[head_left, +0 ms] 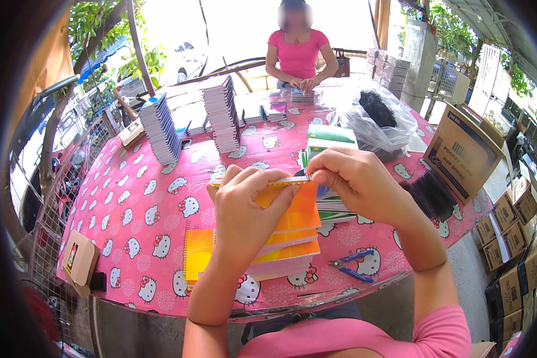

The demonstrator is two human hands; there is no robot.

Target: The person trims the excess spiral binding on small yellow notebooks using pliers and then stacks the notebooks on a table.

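My left hand (244, 206) grips an orange pocket notebook (305, 201), thumb in front and fingers behind, its punched edge turned up toward me. At the right end of that edge my right hand (353, 184) is closed in a pinch on a thin dark piece that looks like the end of a black binding coil; the fingertips hide most of it. Beneath both hands lies a stack of orange and yellow notebooks (286, 243). Green-covered notebooks (331, 136) are piled just beyond my right hand. Blue-handled cutting pliers (357, 266) rest on the table near my right forearm.
Tall notebook stacks (161, 132) stand at the far left. A plastic bag (394, 134) of black coils, loose black coils (431, 196) and a cardboard box (464, 154) occupy the right. Across the pink-covered table (155, 209), a person in pink handles notebooks. A small carton (80, 258) sits left.
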